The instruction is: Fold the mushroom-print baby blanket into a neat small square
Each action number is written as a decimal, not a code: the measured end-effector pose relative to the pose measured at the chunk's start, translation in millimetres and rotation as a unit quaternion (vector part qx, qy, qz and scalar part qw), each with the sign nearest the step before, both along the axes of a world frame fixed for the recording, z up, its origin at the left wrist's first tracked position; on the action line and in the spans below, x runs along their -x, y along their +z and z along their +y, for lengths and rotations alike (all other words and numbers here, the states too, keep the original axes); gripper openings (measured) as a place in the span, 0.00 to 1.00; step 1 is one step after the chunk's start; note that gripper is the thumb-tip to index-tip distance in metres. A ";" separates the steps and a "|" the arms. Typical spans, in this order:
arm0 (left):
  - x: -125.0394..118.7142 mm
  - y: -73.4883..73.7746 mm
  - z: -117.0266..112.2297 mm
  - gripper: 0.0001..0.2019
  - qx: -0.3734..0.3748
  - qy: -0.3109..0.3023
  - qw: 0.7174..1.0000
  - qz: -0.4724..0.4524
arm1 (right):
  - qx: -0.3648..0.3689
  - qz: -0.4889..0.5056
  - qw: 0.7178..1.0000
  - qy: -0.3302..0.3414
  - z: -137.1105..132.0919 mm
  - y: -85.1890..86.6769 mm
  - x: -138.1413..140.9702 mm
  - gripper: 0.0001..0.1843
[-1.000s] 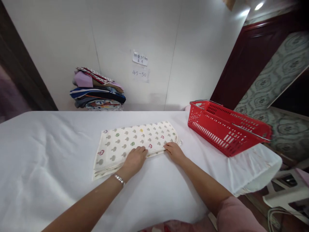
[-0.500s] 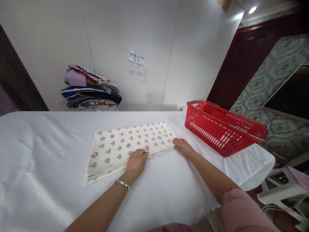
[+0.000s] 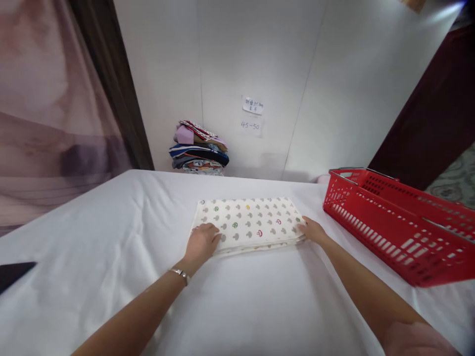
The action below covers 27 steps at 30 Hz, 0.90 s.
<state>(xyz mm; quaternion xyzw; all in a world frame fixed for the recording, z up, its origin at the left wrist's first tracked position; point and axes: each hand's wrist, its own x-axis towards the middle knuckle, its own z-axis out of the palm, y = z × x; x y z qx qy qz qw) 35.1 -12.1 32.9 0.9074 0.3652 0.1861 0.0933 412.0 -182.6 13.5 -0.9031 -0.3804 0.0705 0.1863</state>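
A folded white cloth [image 3: 252, 222] printed with grey, green, red and yellow mushrooms lies in layers on the white-covered table [image 3: 260, 301]. My left hand [image 3: 202, 242] rests over its near left corner, fingers on the top layer and thumb apart, a silver bracelet on the wrist. At the right end, my right hand [image 3: 311, 230] has its fingers closed about the near corner of the cloth. The undersides of both hands are hidden.
A red plastic basket [image 3: 386, 232] with metal handles stands to the right. Folded fabrics [image 3: 200, 148] are stacked against the back wall, left of two paper signs [image 3: 252, 116]. A dark flat object [image 3: 15, 274] lies at the left edge, below a pink curtain [image 3: 55, 99].
My left hand has slid from the middle of the cloth's near edge to its left corner. My right hand stays at the right corner. The view has turned left.
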 end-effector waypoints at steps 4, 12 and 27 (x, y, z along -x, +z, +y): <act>26.5 1.2 27.7 0.20 0.029 0.172 0.984 0.031 | 0.054 0.007 0.998 -0.014 10.4 -1.4 -5.4 0.31; 14.8 -6.0 42.0 0.28 0.246 0.219 0.944 0.008 | 0.086 0.111 0.989 -0.043 3.9 -5.9 -12.1 0.25; 54.3 -15.2 40.4 0.35 0.235 0.202 0.951 -0.002 | 0.060 -0.106 0.987 0.105 -18.4 16.5 55.3 0.34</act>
